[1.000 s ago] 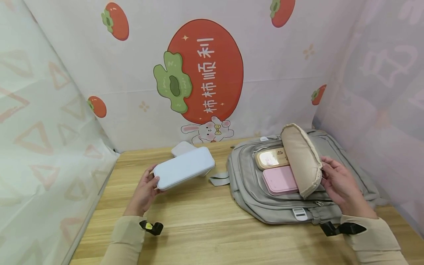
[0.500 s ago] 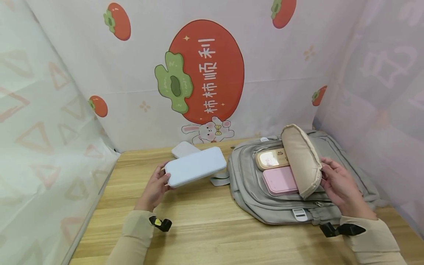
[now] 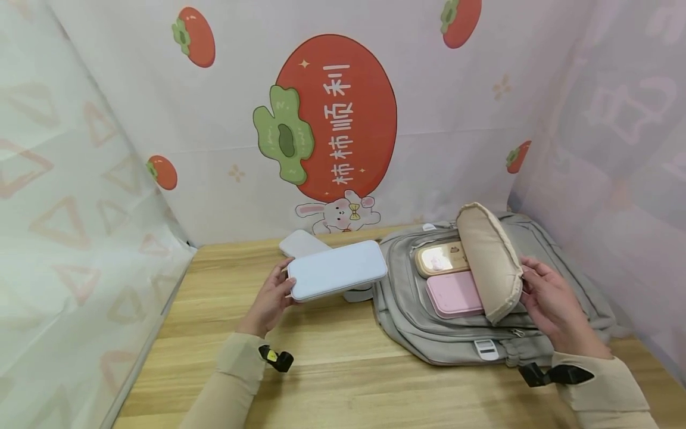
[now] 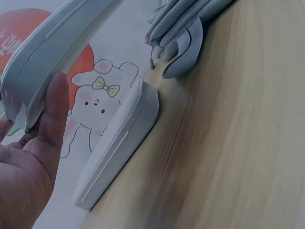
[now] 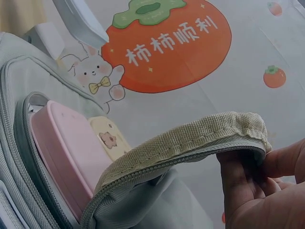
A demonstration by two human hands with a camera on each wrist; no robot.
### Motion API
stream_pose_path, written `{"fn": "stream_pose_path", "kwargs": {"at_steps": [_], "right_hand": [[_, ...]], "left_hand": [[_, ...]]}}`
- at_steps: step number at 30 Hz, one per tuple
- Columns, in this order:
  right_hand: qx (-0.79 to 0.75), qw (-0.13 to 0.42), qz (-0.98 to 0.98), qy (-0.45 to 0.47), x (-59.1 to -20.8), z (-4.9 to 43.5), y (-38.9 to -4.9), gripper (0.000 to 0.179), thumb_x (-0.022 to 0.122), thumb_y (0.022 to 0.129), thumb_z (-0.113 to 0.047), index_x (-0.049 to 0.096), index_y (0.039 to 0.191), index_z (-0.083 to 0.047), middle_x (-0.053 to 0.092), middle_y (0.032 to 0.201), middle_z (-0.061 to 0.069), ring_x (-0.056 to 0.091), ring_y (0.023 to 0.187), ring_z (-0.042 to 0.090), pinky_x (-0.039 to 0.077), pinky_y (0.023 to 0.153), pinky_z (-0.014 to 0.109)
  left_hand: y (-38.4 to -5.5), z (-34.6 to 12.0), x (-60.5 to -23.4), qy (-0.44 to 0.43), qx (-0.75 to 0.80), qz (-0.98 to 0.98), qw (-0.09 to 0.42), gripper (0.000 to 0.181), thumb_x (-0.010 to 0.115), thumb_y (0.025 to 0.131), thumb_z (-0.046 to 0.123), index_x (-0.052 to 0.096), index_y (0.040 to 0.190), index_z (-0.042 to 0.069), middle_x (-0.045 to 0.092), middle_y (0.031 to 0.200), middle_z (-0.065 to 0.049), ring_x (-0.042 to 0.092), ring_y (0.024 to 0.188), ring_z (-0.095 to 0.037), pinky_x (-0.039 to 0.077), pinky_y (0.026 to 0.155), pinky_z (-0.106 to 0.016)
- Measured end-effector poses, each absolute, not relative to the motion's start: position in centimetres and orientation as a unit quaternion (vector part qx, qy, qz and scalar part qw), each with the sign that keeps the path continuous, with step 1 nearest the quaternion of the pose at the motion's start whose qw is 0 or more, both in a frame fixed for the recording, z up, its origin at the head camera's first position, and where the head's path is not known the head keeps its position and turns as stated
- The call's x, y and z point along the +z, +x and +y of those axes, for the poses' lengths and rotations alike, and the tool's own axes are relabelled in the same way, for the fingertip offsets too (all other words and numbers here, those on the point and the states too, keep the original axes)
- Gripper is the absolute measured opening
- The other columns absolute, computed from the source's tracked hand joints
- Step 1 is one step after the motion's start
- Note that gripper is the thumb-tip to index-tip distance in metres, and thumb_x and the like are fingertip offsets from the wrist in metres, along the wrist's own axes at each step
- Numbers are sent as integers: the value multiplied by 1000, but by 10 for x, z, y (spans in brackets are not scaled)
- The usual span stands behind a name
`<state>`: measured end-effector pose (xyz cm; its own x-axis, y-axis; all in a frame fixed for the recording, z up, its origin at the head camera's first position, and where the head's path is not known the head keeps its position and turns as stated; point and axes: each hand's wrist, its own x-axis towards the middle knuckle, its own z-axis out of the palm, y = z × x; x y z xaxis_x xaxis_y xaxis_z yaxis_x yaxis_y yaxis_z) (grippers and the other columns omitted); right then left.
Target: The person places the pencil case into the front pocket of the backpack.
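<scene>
Four small cases were in sight. One, a pale blue rectangular case with rounded corners (image 3: pixel 337 271), was raised above the wooden tabletop (image 3: pixel 343 372), the left hand (image 3: pixel 271 298) grasping its nine o'clock end, thumb on top. A second, a whitish rounded case (image 3: pixel 300 243), lay on the tabletop at ten o'clock from it. At three o'clock lay one grey fabric backpack (image 3: pixel 536 235), its near edge partly covered by the blue case's far end in the head view. Its unzipped pocket contained the other two: a yellow round-ended case with a shiny panel (image 3: pixel 440 258) and, at five o'clock from that, a pink rectangular case (image 3: pixel 455 294). The fingers of the right hand (image 3: pixel 552 301) pinched the single beige-lined fabric flap (image 3: pixel 489 262) at its four o'clock edge, folding it back. One large red persimmon print (image 3: pixel 348 107) showed at twelve o'clock, with one white rabbit (image 3: pixel 340 213) below.
</scene>
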<state>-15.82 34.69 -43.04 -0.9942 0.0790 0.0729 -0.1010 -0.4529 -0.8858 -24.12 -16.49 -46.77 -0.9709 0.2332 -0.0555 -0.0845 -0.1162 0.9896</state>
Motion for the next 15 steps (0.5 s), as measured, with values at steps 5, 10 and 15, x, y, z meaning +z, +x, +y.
{"fn": "stream_pose_path", "kwargs": {"at_steps": [5,10,15], "right_hand": [[856,53,-514,15,-432,347,-157,25,42,110,-1,64,107,-12,67,100,-1,63,88,10,55,71,24],[855,51,-517,11,-432,347,-156,24,43,110,-2,64,107,-13,67,100,-1,63,89,10,55,71,23],[857,50,-513,15,-432,348,-157,21,45,110,-3,64,108,-12,66,100,-1,63,89,10,55,71,24]], "left_hand": [[-245,-153,-468,67,746,651,121,55,38,109,2,21,162,6,42,141,-19,63,91,-16,55,70,-30],[-246,-142,-468,71,748,648,129,56,38,109,0,21,162,6,40,147,-21,63,92,-16,55,69,-30],[-247,-133,-468,71,745,648,137,56,38,109,0,22,162,6,39,148,-22,63,92,-16,55,69,-29]]}}
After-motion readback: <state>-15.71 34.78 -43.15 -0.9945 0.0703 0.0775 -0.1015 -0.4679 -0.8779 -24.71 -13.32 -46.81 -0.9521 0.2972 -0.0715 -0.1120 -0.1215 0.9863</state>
